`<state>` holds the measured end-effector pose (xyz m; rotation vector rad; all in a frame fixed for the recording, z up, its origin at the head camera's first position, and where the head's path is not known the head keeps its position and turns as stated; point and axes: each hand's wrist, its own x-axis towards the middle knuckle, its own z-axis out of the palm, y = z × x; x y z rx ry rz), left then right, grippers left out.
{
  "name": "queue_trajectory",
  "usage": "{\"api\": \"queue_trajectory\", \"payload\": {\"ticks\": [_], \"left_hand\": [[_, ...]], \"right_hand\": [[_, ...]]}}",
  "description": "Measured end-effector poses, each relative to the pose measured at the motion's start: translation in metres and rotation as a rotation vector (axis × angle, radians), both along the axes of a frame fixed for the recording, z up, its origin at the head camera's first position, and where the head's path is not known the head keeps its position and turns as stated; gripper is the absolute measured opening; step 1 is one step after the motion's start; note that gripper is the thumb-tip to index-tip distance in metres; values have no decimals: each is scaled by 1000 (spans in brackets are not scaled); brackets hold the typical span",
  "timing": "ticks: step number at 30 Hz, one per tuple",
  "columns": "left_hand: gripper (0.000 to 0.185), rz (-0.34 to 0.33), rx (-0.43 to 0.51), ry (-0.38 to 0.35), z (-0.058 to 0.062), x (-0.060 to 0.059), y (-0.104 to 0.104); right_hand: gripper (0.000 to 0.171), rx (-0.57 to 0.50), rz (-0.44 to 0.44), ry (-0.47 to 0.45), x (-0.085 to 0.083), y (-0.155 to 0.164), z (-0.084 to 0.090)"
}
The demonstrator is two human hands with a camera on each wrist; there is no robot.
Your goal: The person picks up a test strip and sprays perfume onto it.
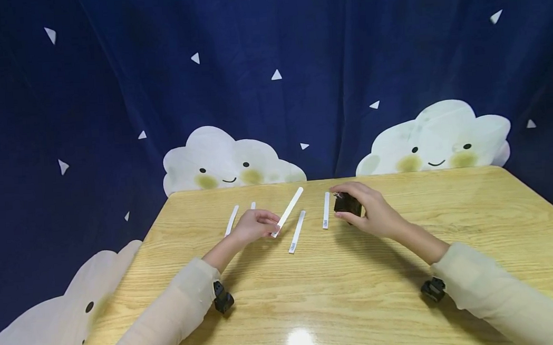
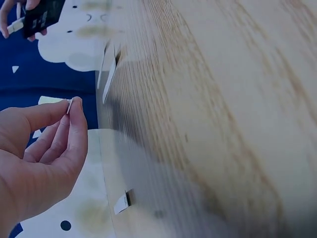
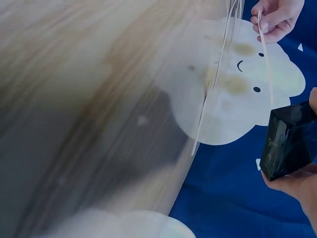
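Wooden table, near edge bare except for glare; both beige sleeves reaching forward.

Left hand curled, thumb and forefinger pinching the near end of a white paper strip. Strip lifted off the table, long axis running from near-left to far-right, free end pointing away toward the curtain. Pinch confirmed in the left wrist view: strip end clamped between fingertips.

Right hand closed around a small black box, held just above the table, metallic bit at its top-left corner; exact type not clear.

Further strips lying flat: one just beside the left hand, one near the box, one left of the hand, all roughly pointing away.

Risks, as judged: thin strip held by one end only, so likely to droop, bend or slip from the pinch; free end could miss the box or crease on contact; sleeve could sweep the loose strips.
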<state>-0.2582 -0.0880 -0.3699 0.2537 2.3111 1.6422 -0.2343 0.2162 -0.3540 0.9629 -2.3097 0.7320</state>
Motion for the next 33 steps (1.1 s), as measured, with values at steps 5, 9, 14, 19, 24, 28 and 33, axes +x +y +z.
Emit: {"api": "queue_trajectory", "payload": {"ticks": [5,9,14,19,24,28,33], "left_hand": [[23,-8,-21,22,-1,0,1],[23,-15,-31,32,-1,1,2],[22,-11,-32,31,-3,0,1],[21,-2,-39,26,-2,0,0],[21,2,-42,30,-1,1,0],[22,-5,-36,26,-1,2,0],[21,-11,-58,27,-1,2,1]], "right_hand": [[51,0,22,37,-3,-10,3],[49,9,29,33,-4,-16,3],[46,13,41,12,-4,-19,3],[48,-19,49,18,-2,-21,3],[51,-39,32,43,-1,-23,2],[48,-34,8,49,0,-23,3],[46,-28,-8,39,4,-21,4]]}}
